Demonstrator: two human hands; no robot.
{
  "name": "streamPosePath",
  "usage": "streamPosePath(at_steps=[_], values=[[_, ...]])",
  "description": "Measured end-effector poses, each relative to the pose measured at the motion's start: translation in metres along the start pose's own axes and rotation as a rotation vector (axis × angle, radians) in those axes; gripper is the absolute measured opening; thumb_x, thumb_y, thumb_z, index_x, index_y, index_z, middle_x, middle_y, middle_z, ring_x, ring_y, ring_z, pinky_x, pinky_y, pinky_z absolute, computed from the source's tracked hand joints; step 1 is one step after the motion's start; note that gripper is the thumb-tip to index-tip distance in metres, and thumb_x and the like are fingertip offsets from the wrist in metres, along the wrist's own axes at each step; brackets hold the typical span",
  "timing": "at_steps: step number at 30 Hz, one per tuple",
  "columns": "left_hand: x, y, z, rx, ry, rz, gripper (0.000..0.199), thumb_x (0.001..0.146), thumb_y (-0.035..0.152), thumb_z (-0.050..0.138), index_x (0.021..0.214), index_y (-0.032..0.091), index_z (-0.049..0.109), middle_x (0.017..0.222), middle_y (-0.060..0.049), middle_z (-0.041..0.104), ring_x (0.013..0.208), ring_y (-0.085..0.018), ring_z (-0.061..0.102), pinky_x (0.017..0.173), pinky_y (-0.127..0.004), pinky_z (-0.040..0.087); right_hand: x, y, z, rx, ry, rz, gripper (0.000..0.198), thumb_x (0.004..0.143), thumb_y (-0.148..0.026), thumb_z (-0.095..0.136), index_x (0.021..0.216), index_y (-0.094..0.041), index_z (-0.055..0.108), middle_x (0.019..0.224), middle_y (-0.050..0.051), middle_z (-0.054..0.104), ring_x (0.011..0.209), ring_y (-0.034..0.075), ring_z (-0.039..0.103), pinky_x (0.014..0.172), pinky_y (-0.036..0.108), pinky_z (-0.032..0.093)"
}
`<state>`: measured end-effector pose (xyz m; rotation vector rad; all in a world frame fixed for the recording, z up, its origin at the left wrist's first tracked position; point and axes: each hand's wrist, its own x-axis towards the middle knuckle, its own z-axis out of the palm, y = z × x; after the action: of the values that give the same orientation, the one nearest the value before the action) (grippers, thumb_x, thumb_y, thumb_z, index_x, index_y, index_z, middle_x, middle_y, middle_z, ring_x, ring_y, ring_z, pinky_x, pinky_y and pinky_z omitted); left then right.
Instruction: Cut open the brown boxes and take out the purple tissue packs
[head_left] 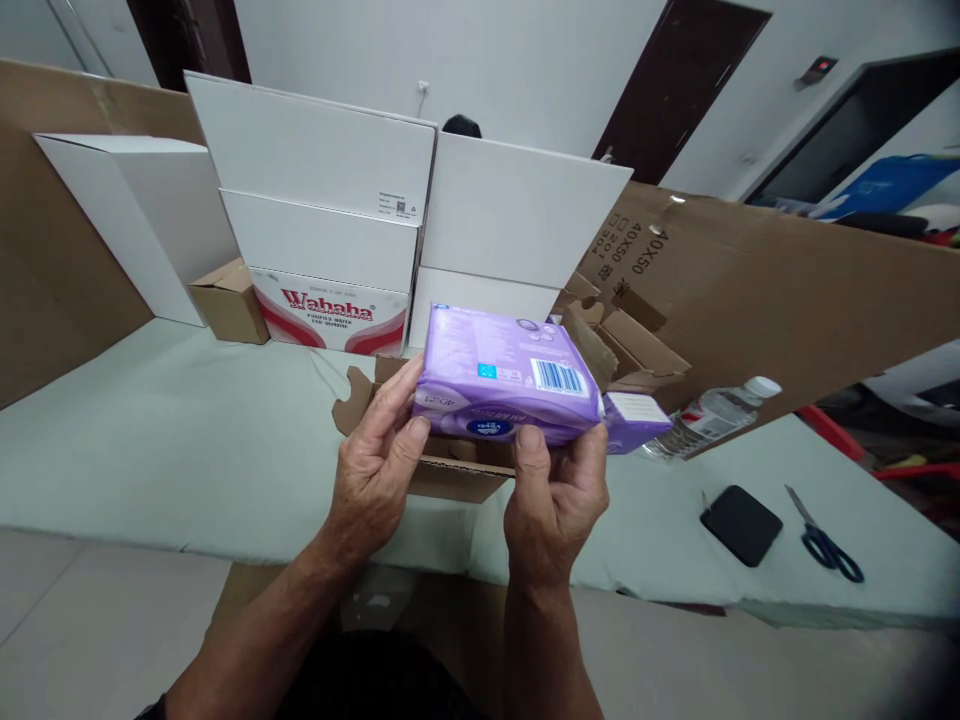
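Note:
A purple pack of tissues (502, 365) with a barcode and a blue Vinda logo is held up between my two hands. My left hand (379, 465) grips its left end, thumb on the near side. At the right end, my right hand (555, 500) has its thumb against the near face and fingers curled beneath. Directly below the pack is an opened brown cardboard box (457, 482) with raised flaps; the pack hides much of its inside. Another purple pack (637, 422) lies just right of my right hand.
White cartons, one marked Wahaha (330, 310), stand along the back, with a small brown box (229, 300) beside them. Toward the right are open brown cartons (630, 345), a water bottle (712, 415), a black pouch (741, 525) and scissors (823, 540). Cardboard walls (795, 300) border the table.

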<state>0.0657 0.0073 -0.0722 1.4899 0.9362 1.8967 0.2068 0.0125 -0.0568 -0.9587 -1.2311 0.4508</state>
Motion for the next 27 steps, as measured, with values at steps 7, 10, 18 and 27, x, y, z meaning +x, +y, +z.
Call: streamPosePath(at_steps=[7,10,18,27], values=[[-0.003,0.000,-0.003,-0.035,-0.012,0.002,0.047,0.103,0.025,0.060,0.148,0.039,0.060,0.153,-0.001,0.061,0.143,-0.025,0.055,0.122,-0.040,0.045,-0.001,0.002,-0.001,-0.015,0.075,-0.121,0.042,0.097,-0.033,0.066,0.137,-0.023,0.063,0.121,0.007,0.073,0.109,0.021,0.070,0.090,0.036,0.060],[-0.004,0.003,-0.003,-0.053,-0.016,-0.003,0.047,0.103,0.024,0.061,0.148,0.038,0.060,0.154,-0.001,0.061,0.144,-0.025,0.055,0.123,-0.040,0.044,-0.004,0.001,-0.001,-0.017,0.070,-0.125,0.040,0.097,-0.032,0.065,0.136,-0.023,0.064,0.120,0.007,0.073,0.110,0.021,0.070,0.090,0.036,0.060],[-0.007,0.004,-0.003,-0.208,-0.006,-0.070,0.045,0.100,0.027,0.066,0.144,0.034,0.065,0.157,-0.004,0.057,0.147,-0.029,0.051,0.124,-0.044,0.041,-0.009,0.004,-0.003,-0.059,0.047,-0.163,0.047,0.098,-0.026,0.062,0.145,-0.025,0.058,0.125,0.009,0.071,0.111,0.022,0.070,0.094,0.040,0.061],[0.007,0.030,-0.021,-0.561,0.238,-0.460,0.037,0.079,0.047,0.084,0.105,0.022,0.075,0.107,-0.009,0.077,0.128,-0.038,0.065,0.104,-0.047,0.059,-0.024,0.008,-0.001,-0.100,-0.191,-0.517,0.074,0.092,-0.027,0.064,0.161,-0.027,0.039,0.160,0.012,0.048,0.150,0.038,0.043,0.119,0.069,0.040]])
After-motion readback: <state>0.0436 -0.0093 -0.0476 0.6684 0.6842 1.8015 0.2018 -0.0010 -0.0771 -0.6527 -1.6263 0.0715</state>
